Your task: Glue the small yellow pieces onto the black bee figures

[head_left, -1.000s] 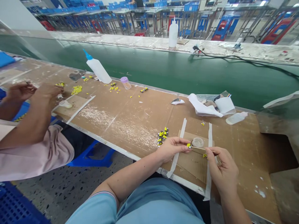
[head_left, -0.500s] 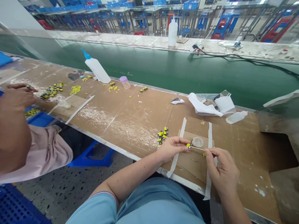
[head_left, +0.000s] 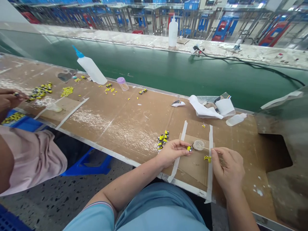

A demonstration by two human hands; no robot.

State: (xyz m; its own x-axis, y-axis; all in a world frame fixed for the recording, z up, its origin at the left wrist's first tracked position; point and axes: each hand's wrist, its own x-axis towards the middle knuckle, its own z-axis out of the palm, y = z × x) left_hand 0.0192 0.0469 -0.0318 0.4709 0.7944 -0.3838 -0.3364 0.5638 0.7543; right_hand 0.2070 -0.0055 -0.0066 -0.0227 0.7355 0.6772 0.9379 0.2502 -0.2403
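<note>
My left hand (head_left: 173,153) pinches a small yellow-and-black component (head_left: 189,148) between finger and thumb. My right hand (head_left: 227,166) holds a thin wooden stick (head_left: 213,149) in its fingertips, and the stick's tip stands just apart from the component. A small round cup of clear liquid (head_left: 198,145) sits on a cardboard sheet (head_left: 193,163) between my hands. Loose yellow pieces (head_left: 207,158) lie below the stick. A heap of yellow-and-black components (head_left: 162,139) lies just beyond my left hand, beside a strip of masking tape (head_left: 177,154).
A co-worker's hand (head_left: 8,100) works at the left, near a heap of components (head_left: 39,91). A white glue bottle (head_left: 90,67), a purple-capped jar (head_left: 122,84) and a plastic tray with white paper (head_left: 211,107) stand along the bench, before a green conveyor belt (head_left: 168,72).
The stick's tip has drawn back from the component in my left hand. The view has shifted slightly, and the co-worker's hand has moved left, uncovering a heap of components.
</note>
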